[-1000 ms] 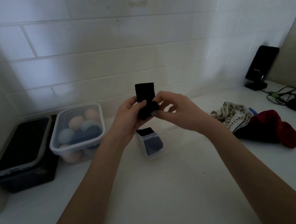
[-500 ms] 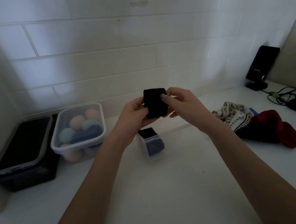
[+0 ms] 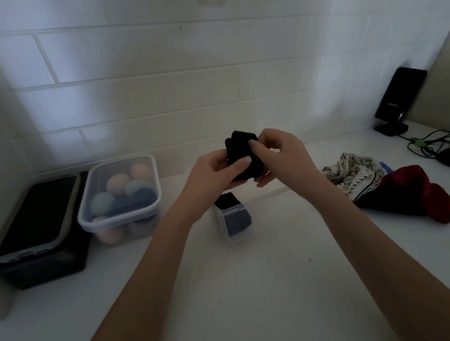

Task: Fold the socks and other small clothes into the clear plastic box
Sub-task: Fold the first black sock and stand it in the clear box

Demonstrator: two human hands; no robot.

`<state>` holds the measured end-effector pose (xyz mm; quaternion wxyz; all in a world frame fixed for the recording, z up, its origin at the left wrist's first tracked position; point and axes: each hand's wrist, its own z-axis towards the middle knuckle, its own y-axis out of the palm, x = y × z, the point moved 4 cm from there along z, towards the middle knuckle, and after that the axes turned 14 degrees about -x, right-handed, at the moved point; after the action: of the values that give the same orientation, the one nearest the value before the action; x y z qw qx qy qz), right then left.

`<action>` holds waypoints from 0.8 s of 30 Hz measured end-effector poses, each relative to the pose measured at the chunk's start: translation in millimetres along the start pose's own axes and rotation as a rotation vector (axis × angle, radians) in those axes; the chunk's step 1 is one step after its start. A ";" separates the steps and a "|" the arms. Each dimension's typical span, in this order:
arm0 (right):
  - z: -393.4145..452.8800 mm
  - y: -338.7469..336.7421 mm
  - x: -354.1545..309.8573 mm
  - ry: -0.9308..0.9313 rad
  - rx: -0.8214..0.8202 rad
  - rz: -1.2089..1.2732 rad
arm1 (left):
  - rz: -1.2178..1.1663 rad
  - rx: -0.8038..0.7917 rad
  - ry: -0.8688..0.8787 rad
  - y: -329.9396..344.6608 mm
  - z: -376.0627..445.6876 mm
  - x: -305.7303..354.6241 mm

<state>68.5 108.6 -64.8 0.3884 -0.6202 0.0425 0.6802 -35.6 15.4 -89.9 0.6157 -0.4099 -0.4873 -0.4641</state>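
Both hands meet in the middle of the frame, above the white tabletop (image 3: 257, 291). The left hand (image 3: 207, 174) grips a folded black sock (image 3: 243, 155), thumb laid across its front. The right hand (image 3: 280, 154) pinches the same bundle from the right side, fingers curled round its upper edge.

Directly below the hands stands the clear plastic box (image 3: 235, 221), narrow and open on top, with a black bundle and a dark blue one packed inside.

At the right of the frame, well apart from the box, a striped cream cloth (image 3: 356, 171) lies crumpled against a dark red garment (image 3: 418, 193).

At the left, a lidded clear container (image 3: 119, 197) holds peach, mint and blue rounded pieces. Just beside it, a phone (image 3: 36, 216) lies face up on a black box (image 3: 43, 264).

In the upper right, a black speaker (image 3: 398, 98) leans by the tiled wall; it carries small pale lettering, too blurred to read. Dark cables (image 3: 432, 142) trail from its foot.
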 end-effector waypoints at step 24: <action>-2.9 6.0 10.3 0.146 -0.291 -0.102 | 0.899 0.155 0.127 -8.9 -4.4 1.6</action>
<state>68.1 107.8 -77.0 0.3243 -0.7191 -0.0600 0.6117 -43.1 8.8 -88.7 0.8135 -0.5039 -0.2557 -0.1374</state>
